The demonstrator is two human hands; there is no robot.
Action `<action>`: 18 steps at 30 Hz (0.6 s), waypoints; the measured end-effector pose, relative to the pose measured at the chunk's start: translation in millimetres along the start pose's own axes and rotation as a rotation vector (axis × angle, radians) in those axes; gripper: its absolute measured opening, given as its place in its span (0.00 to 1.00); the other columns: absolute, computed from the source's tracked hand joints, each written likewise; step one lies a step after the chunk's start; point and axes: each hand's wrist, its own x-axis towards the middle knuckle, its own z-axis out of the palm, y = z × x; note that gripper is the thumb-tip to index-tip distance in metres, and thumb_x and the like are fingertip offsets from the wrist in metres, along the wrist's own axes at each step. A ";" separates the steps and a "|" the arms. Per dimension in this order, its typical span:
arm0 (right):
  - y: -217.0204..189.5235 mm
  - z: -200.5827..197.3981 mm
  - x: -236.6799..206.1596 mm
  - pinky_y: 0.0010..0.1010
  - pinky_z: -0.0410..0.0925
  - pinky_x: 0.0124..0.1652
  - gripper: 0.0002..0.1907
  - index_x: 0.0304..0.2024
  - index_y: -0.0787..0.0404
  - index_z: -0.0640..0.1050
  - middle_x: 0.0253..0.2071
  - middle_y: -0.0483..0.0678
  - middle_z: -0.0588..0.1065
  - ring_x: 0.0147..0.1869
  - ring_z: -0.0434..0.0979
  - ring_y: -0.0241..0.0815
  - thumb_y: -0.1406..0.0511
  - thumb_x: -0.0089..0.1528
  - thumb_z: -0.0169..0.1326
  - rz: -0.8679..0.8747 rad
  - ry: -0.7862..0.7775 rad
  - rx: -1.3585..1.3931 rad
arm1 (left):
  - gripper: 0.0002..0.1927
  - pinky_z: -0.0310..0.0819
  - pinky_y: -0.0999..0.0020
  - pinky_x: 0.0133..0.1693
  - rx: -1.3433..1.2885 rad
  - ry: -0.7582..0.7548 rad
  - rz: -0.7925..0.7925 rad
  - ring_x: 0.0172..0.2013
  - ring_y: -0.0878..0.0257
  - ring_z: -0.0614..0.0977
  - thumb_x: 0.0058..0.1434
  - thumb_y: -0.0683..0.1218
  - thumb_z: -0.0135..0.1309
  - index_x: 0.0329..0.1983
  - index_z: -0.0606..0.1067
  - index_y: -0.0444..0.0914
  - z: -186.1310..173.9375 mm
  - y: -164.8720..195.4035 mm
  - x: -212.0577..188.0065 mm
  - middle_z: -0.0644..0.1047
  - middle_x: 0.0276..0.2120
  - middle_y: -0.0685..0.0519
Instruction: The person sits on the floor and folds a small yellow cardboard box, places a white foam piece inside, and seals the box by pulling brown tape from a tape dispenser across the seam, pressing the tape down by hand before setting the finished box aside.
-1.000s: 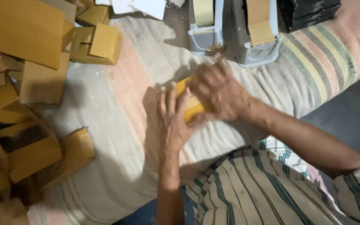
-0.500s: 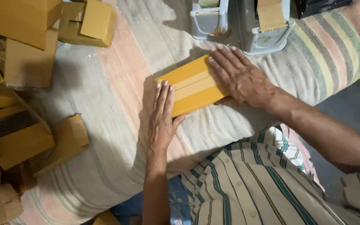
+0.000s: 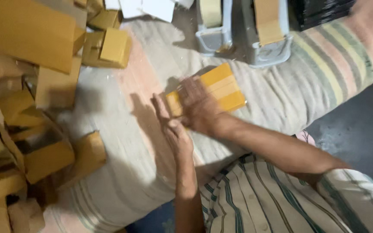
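While the right hand (image 3: 199, 108) lies flat on the yellow box (image 3: 219, 88), fingers spread and pressing down on its near end, the left hand (image 3: 173, 129) stands on edge against the box's left end, fingers pressed together and straight. Box sits on the striped cloth (image 3: 324, 64), just in front of two grey tape dispensers (image 3: 242, 30). Heap of flattened cardboard boxes (image 3: 26, 86) lies well off to the left.

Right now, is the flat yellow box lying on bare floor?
No, the yellow box lies on a striped cloth, with the right hand pressing flat on top of it.
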 end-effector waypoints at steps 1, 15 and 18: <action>-8.1 -1.2 5.7 0.52 0.32 0.72 0.48 0.72 0.72 0.53 0.76 0.67 0.47 0.81 0.36 0.62 0.41 0.65 0.39 -0.045 0.060 -0.068 | 0.51 0.45 0.40 0.76 0.000 -0.002 0.048 0.79 0.40 0.50 0.70 0.77 0.16 0.80 0.52 0.36 1.1 8.7 0.0 0.50 0.78 0.36; 33.9 -3.1 6.6 0.51 0.36 0.73 0.43 0.73 0.61 0.57 0.76 0.65 0.49 0.80 0.40 0.63 0.50 0.60 0.49 -0.264 0.284 0.110 | 0.44 0.42 0.46 0.74 0.289 -0.323 0.067 0.76 0.42 0.52 0.72 0.73 0.19 0.77 0.57 0.40 34.5 13.1 30.1 0.57 0.76 0.40; 62.8 -7.8 -4.9 0.54 0.35 0.72 0.40 0.72 0.53 0.59 0.75 0.64 0.48 0.80 0.38 0.63 0.50 0.59 0.48 -0.166 0.141 0.016 | 0.43 0.40 0.45 0.74 0.360 -0.373 0.093 0.76 0.42 0.54 0.73 0.73 0.20 0.77 0.57 0.41 56.3 7.4 37.0 0.57 0.76 0.41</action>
